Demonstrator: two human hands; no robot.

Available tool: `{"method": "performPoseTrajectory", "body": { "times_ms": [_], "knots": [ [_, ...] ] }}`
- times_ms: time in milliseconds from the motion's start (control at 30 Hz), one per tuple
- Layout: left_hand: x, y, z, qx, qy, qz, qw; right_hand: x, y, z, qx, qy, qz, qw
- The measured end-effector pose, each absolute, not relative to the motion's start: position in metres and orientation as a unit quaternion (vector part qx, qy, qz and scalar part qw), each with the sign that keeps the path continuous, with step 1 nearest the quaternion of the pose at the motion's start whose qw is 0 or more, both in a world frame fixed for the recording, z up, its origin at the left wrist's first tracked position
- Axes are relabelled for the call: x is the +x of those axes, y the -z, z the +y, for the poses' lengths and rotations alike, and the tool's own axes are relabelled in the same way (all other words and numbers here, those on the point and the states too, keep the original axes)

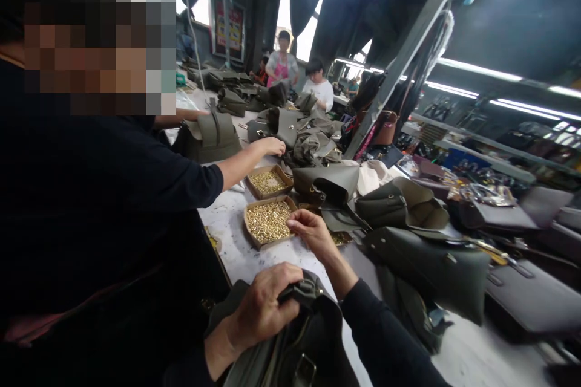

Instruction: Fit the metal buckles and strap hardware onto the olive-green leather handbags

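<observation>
My left hand (265,305) is closed around the edge of a dark olive leather bag (324,329) near the bottom of the head view. A metal buckle (305,370) shows low on this bag. Farther forward, my right hand (313,231) is at the right rim of a cardboard box of small gold metal studs (267,222). Its thumb and forefinger are pinched together; whatever lies between them is too small to make out. Behind that box is a second box of gold studs (269,182). Part of another tray of studs (341,238) shows behind my right wrist.
A co-worker in dark clothes (113,157) sits close on the left, one arm reaching over the table (236,263). Olive bags (426,266) lie along the right and in a heap (313,139) beyond the boxes. A slanting metal post (399,66) rises behind; other people work farther back.
</observation>
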State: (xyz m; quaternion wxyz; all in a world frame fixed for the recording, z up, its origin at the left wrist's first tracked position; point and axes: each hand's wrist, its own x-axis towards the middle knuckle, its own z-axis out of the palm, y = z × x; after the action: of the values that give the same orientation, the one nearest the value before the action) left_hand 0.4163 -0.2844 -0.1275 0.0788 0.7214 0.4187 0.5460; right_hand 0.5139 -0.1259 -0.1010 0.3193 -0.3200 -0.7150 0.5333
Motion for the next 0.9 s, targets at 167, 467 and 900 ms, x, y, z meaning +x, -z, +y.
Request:
{"method": "performPoseTrajectory", "body": {
  "times_ms": [167,467,900],
  "knots": [
    [0.411,0.113,-0.286,0.737,-0.515,0.431,0.073,0.565,0.081,-0.166,-0.320,-0.628,-0.618,0.349],
    [0.418,0.086,-0.314,0.843,-0.464,0.256,-0.088,0.632,0.051,-0.235,-0.260,-0.753,-0.529,0.293],
    [0.431,0.078,-0.316,0.852,-0.452,0.239,-0.113,0.652,0.019,-0.251,-0.182,-0.457,-0.834,0.250]
  ]
}}
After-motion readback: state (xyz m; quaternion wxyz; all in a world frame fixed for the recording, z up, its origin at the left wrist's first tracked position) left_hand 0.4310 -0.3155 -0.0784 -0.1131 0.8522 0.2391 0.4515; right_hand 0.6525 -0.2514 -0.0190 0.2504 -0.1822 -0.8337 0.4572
